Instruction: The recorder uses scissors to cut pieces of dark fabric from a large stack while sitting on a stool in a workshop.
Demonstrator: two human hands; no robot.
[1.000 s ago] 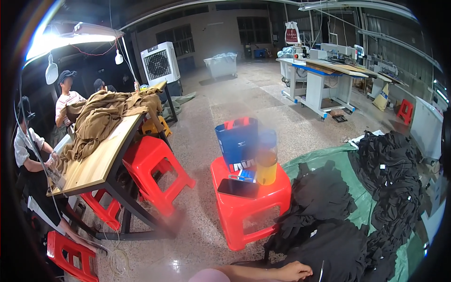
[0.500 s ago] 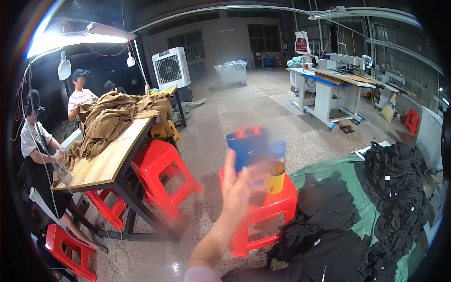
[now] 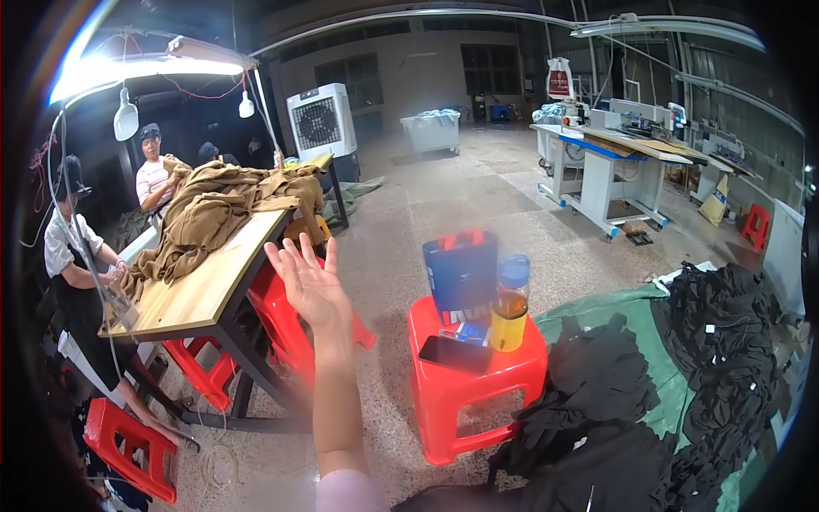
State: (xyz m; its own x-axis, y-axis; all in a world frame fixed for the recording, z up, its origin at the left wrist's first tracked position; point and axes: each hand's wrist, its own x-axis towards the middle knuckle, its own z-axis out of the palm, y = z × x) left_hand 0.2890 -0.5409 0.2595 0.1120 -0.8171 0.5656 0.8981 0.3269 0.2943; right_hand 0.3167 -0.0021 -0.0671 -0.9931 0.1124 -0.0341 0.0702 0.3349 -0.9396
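My left hand is raised in front of me, palm showing and fingers spread, with nothing in it. It appears in front of a red stool beside the table. To its right, another red plastic stool bears a blue bag with something red at its top. Beside the bag stands a clear bottle with a blue lid and amber-yellow liquid. A dark phone lies flat at the stool's near edge, and a small blue-and-white item lies behind it. My right hand is out of view.
Brown garments are heaped on a wooden table, where people work on the left. Black garments lie on a green sheet at right. Beyond stand an air cooler, a white cart and machine tables.
My left hand has moved left, from in front of the bag and bottle to beside the table, and its fingers now point up. The phone has come into sight. The view has shifted slightly.
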